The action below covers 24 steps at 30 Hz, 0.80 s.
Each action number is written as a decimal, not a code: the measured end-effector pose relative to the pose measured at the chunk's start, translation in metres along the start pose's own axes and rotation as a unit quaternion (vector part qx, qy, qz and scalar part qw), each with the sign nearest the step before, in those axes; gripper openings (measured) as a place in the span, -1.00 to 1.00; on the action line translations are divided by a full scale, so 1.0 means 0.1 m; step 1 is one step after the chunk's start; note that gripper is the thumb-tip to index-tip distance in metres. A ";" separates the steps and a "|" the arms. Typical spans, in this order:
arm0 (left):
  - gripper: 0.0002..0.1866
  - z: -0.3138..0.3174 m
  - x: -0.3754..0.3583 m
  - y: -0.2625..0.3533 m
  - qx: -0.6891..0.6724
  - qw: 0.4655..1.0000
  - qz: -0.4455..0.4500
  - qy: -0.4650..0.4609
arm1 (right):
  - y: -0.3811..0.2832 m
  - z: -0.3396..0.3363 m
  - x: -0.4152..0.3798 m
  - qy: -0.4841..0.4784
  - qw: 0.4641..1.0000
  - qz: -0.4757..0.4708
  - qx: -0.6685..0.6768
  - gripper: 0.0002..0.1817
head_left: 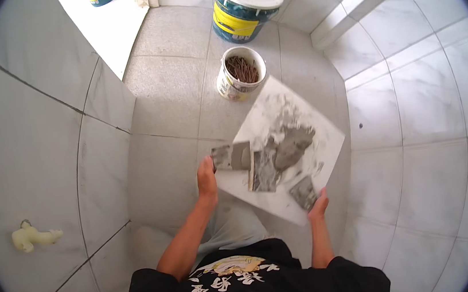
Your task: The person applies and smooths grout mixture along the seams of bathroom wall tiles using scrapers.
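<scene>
A white square board (325, 138), probably a tile, lies in front of me with a heap of grey wet mortar (294, 145) smeared over its middle. My left hand (207, 181), at the board's left corner, grips a flat rectangular scraper (232, 157) coated in mortar. My right hand (319, 206) is closed at the lower right edge around a second flat scraper (303, 193), also smeared grey; both handles are hidden. Between them a dark, mortar-covered rectangular piece (263, 171) rests on the board against the heap.
Beyond the board stands a small white bucket (233, 85) full of thin brown sticks or nails. Behind it is a lidded green bucket (240, 21) with a yellow label. Tiled walls (381, 175) close in on both sides; a pale pipe fitting (32, 236) juts from the left one.
</scene>
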<state>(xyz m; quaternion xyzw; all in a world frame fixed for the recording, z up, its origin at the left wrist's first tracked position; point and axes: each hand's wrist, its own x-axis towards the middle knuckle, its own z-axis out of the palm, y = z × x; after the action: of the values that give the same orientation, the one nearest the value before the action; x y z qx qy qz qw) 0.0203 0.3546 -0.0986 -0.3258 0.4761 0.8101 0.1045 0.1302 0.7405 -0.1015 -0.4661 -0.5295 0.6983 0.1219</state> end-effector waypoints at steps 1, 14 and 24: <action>-0.52 -0.05 -0.11 0.09 -0.023 0.999 0.025 -0.014 | -0.16 0.16 -0.10 -0.008 1.000 -0.010 0.000 -0.47; -0.38 0.22 1.33 1.37 -0.127 0.988 0.084 0.010 | -0.70 2.92 1.57 -0.122 0.979 -0.110 -0.123 -0.34; -0.39 0.01 2.27 1.14 -0.089 0.992 0.081 -0.041 | -0.62 3.17 2.32 -0.145 0.942 -0.157 -0.257 -0.31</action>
<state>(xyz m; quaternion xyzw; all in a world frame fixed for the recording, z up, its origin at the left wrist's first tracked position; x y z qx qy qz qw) -0.2093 0.2637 -0.1603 -0.2612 0.4220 0.8677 0.0285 -0.2615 0.7220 -0.1681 -0.2862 -0.7695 0.5702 0.0282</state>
